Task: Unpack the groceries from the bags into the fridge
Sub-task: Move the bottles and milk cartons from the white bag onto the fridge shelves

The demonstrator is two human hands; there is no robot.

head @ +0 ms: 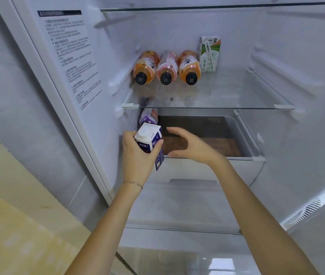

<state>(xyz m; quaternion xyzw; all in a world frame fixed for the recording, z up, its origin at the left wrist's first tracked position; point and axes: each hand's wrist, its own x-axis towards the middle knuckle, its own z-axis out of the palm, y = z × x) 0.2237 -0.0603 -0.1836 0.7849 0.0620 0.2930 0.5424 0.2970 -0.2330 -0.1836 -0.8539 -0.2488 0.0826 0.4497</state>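
**Milk carton at the drawer's edge**

We're looking straight into the open fridge (177, 26), and the left hand (135, 155) has its fingers and thumb wrapped round a blue-and-white carton (148, 136), white round cap on top, tipped at a slant. It's held in the air at the front left corner of the drawer (207, 169), under the glass shelf (237, 96). Just behind the carton, a purple bottle (148, 116) lies on its side in that drawer.

The right hand (191, 147) hangs just beside the carton, fingers spread and gently bent, holding nothing and not touching it. So the hands are apart, one clamped on the carton and one free. A thin bracelet (132, 183) sits on the left wrist.

Up on the glass shelf, three bottles lie side by side, black caps facing us: an orange bottle (144, 68), a pink bottle (166, 68), and a second orange one (189, 67). Right beside that last one stands a small green-and-white drink box (209, 54), upright, with a straw on its face. A printed instruction sticker (68, 56) covers the fridge's left inner wall.
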